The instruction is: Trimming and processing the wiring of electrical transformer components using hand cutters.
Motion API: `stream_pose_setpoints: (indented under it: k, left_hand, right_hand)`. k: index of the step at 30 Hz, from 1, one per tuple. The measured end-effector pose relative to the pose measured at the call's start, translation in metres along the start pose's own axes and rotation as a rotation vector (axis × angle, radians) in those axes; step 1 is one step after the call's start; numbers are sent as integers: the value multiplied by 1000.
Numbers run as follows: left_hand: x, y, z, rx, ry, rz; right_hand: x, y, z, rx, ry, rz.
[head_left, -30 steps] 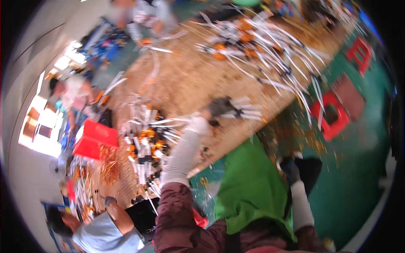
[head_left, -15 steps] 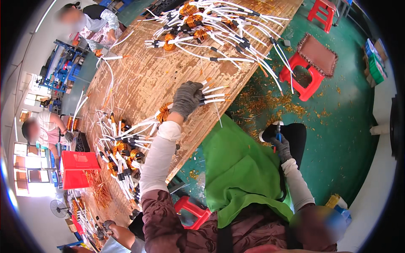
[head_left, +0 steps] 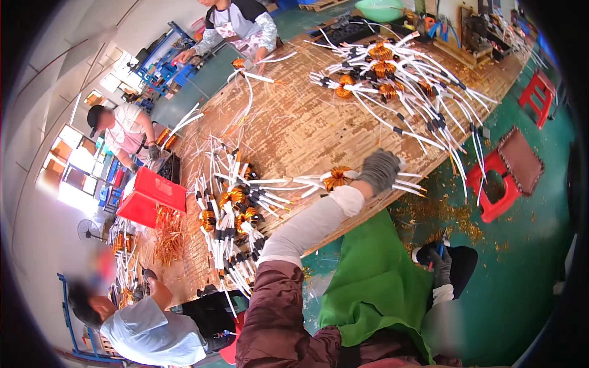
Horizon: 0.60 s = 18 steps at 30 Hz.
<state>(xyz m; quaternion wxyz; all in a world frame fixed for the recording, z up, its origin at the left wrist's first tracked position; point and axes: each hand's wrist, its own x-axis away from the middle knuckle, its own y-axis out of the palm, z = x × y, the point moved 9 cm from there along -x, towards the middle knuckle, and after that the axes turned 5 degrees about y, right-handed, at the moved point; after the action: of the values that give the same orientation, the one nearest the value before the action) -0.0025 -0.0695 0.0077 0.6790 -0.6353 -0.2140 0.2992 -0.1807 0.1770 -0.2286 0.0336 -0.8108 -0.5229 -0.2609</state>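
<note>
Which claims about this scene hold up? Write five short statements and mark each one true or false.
1. The left hand grips white wires. True.
2. The right hand rests on the table. False: the right hand is away from the table, holding a small tool.
3. The apron is green. True.
4. The big bin beside the orange scraps is blue. False: the bin is red.
5. Both hands are bare. False: both wear grey gloves.
</note>
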Motion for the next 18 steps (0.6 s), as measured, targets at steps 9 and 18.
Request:
stream_pose_setpoints:
  k: [9,18]
  left_hand:
    - [6,8,28,22,267,63]
    - [27,10,-22,883,78,16]
  right_hand:
    - [14,28,-53,-75,-43,-72]
    - [38,146,-193,1027,-580,-21]
